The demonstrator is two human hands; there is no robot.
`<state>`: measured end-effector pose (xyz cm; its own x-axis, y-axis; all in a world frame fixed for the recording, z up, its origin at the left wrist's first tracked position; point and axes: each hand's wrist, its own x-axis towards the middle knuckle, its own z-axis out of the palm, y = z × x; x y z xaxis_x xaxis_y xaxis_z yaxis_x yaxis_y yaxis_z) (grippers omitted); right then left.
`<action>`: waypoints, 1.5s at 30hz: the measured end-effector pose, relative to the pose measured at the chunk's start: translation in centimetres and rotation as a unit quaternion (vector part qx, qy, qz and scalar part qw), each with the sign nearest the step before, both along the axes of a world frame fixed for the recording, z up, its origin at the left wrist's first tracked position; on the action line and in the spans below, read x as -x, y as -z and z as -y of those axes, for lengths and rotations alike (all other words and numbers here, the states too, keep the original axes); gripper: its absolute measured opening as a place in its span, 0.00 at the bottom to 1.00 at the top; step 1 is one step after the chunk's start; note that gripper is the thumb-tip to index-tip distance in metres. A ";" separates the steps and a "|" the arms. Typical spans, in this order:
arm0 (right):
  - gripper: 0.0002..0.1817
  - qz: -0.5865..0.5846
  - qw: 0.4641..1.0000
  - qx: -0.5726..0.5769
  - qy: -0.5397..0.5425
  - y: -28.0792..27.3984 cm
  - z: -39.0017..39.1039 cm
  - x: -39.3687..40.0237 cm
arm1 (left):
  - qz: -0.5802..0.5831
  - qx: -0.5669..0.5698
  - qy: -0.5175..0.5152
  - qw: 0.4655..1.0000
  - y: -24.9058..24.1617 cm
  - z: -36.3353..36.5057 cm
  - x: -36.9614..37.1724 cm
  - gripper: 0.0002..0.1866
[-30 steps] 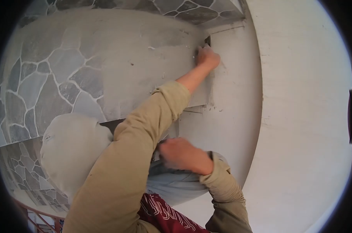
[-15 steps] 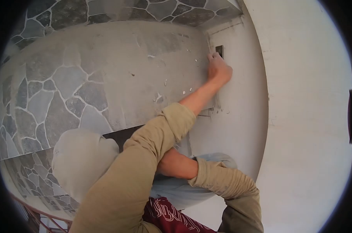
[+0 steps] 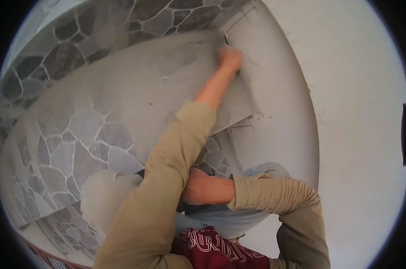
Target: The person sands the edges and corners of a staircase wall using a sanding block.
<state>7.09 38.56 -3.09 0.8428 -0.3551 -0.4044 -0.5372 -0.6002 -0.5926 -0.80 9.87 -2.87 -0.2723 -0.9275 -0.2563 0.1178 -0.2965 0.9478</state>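
Note:
My left hand [image 3: 230, 59] is stretched out to the far end of a smooth grey cement surface [image 3: 144, 67], where it meets the pale wall. It is closed on a thin dark flat tool [image 3: 226, 39]; motion blur hides the tool's exact kind. The tool's edge shows beyond the fingers, along the joint of surface and wall. My right hand [image 3: 197, 187] lies low near my lap, partly behind my left sleeve [image 3: 167, 166]. Its fingers are hidden, so whether it holds anything cannot be seen.
Irregular stone paving with pale joints [image 3: 84, 125] lies on the left, and a stone-patterned face [image 3: 185, 15] rises at the back. A curved pale wall [image 3: 279, 98] stands on the right. My knee [image 3: 106, 197] is at lower left. Small crumbs lie on the cement.
My left hand has moved back along the wall joint with the tool, up and left in view. The whole view has shifted. My right hand remains near my lap.

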 end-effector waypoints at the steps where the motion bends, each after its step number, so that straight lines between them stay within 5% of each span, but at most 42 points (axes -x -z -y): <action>1: 0.27 0.020 0.998 0.028 0.048 0.6 -0.3 -0.2 | 0.138 0.105 -0.045 0.984 0.1 -0.2 1.0 0.27; 3: 0.26 0.047 0.992 0.059 0.106 0.1 0.5 -0.3 | 0.241 0.151 -0.059 0.957 5.1 1.6 5.6 0.25; 4: 0.24 -0.041 0.998 0.039 -0.021 -1.3 1.6 -0.2 | 0.336 0.184 -0.080 0.920 6.7 2.2 7.4 0.23; 5: 0.22 -0.129 0.982 0.015 -0.141 -2.0 1.7 -0.3 | 0.177 0.075 -0.028 0.981 6.2 2.9 5.2 0.26; 6: 0.22 -0.121 0.986 0.015 -0.118 3.7 -0.9 1.2 | 0.015 -0.045 0.030 0.998 4.6 3.3 2.2 0.28; 8: 0.15 0.176 0.975 0.097 0.091 15.9 -4.7 -0.4 | -0.041 -0.073 0.007 0.996 -0.3 0.5 -0.2 0.28; 10: 0.14 0.169 0.975 0.131 0.069 9.3 -2.0 -0.3 | -0.101 -0.096 -0.038 0.989 -0.7 -0.4 0.7 0.28; 12: 0.11 0.125 0.982 0.140 0.012 6.6 -0.9 0.0 | 0.003 0.126 -0.199 0.972 2.3 -1.7 4.0 0.21; 14: 0.09 0.081 0.986 0.144 -0.026 5.2 -1.4 -0.2 | 0.009 0.099 -0.173 0.980 3.0 -0.1 2.6 0.18; 16: 0.07 0.040 0.987 0.145 -0.059 4.6 -2.6 -1.0 | -0.202 -0.091 0.030 0.975 2.1 2.7 0.2 0.22; 17: 0.07 0.044 0.986 0.151 -0.051 4.5 -2.6 -1.8 | -0.183 -0.095 -0.036 0.978 1.3 1.5 0.7 0.22; 19: 0.09 -0.185 0.972 -0.013 -0.144 4.4 -1.2 -5.1 | -0.143 0.016 -0.084 0.986 2.8 -2.2 3.2 0.20; 20: 0.10 -0.298 0.932 -0.091 -0.186 4.3 -0.1 -6.6 | -0.110 0.125 -0.134 0.977 3.2 -2.9 3.9 0.19; 22: 0.12 -0.494 0.794 -0.252 -0.248 3.9 0.7 -8.3 | -0.165 0.100 -0.113 0.975 2.1 -2.2 3.3 0.23; 24: 0.12 -0.437 0.843 -0.229 -0.215 2.2 -0.3 -8.2 | -0.096 -0.104 -0.059 0.988 2.6 0.6 1.3 0.30; 28: 0.15 -0.259 0.957 -0.075 -0.111 -3.8 0.3 -4.4 | -0.049 -0.044 -0.083 0.994 3.8 0.6 2.4 0.22; 29: 0.17 -0.214 0.972 -0.033 -0.086 -4.4 0.8 -3.6 | -0.129 0.041 -0.142 0.981 3.2 -1.8 3.5 0.15; 30: 0.17 -0.215 0.972 -0.026 -0.087 -4.4 1.2 -3.7 | -0.208 0.123 -0.200 0.950 3.2 -2.8 4.4 0.07; 32: 0.17 -0.317 0.942 -0.027 -0.105 -4.5 1.3 -5.1 | -0.108 0.096 -0.233 0.962 4.9 0.9 3.1 0.06; 35: 0.19 -0.146 0.986 0.033 -0.078 -10.0 1.7 -1.8 | -0.045 -0.017 -0.070 0.996 3.3 4.0 -0.7 0.10; 37: 0.20 -0.089 0.992 0.084 -0.036 -10.4 1.9 -1.1 | -0.008 0.039 -0.123 0.992 5.3 2.0 0.8 0.07; 39: 0.21 -0.153 0.986 0.065 -0.015 -9.8 2.1 -1.1 | 0.024 0.092 -0.182 0.979 3.9 0.7 1.6 0.05; 41: 0.21 -0.123 0.989 0.082 -0.026 -11.0 2.4 -0.6 | -0.055 -0.012 -0.156 0.986 1.1 0.1 1.3 0.05; 45: 0.20 -0.041 0.993 0.108 -0.004 -11.4 2.8 0.3 | -0.022 -0.116 -0.066 0.991 1.1 5.5 -1.8 0.08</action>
<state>6.77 35.72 8.29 0.8137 -0.4336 -0.3871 -0.5725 -0.7132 -0.4045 1.04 4.37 -4.00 -0.1680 -0.8732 -0.4576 0.2101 -0.4852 0.8488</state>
